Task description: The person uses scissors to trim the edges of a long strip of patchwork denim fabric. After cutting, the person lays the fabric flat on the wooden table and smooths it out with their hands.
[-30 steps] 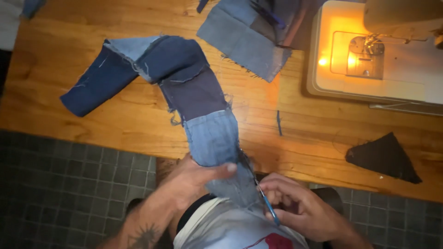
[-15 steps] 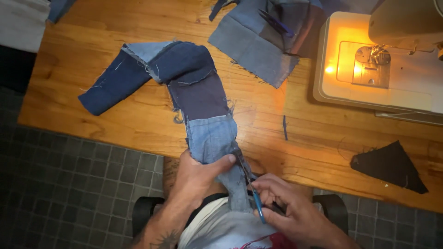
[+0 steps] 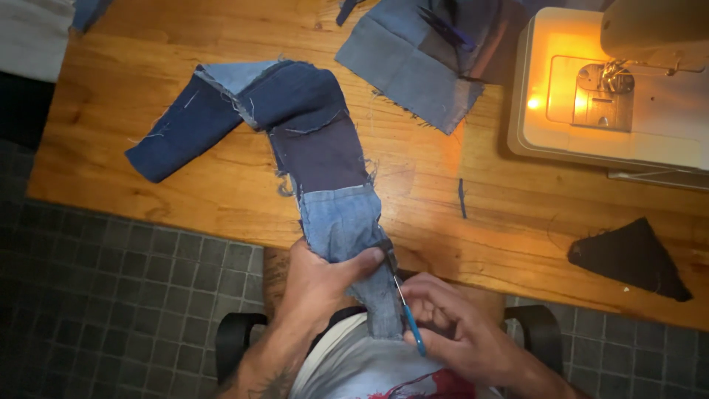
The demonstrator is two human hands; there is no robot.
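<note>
The wooden table point(image 3: 185, 192) fills most of the view, its far and right edges cut off. On the right stands a sewing machine point(image 3: 613, 103), lamp lit, its upper body running out of sight. A long patchwork strip of denim point(image 3: 317, 148) bends across the tabletop and hangs over the near edge into the person's lap, where its lower end disappears between the hands. Another pieced denim panel point(image 3: 406, 66) lies at the top, partly out of frame. A dark triangular scrap point(image 3: 631, 258) sits well apart on the right.

The left hand point(image 3: 317, 284) is closed on the strip's pale lower section, thumb pressed across it. The right hand point(image 3: 458, 332) is curled around small blue-handled scissors point(image 3: 402, 299); the blades lie against the strip's right edge, but whether they are parted is too small to tell.
</note>
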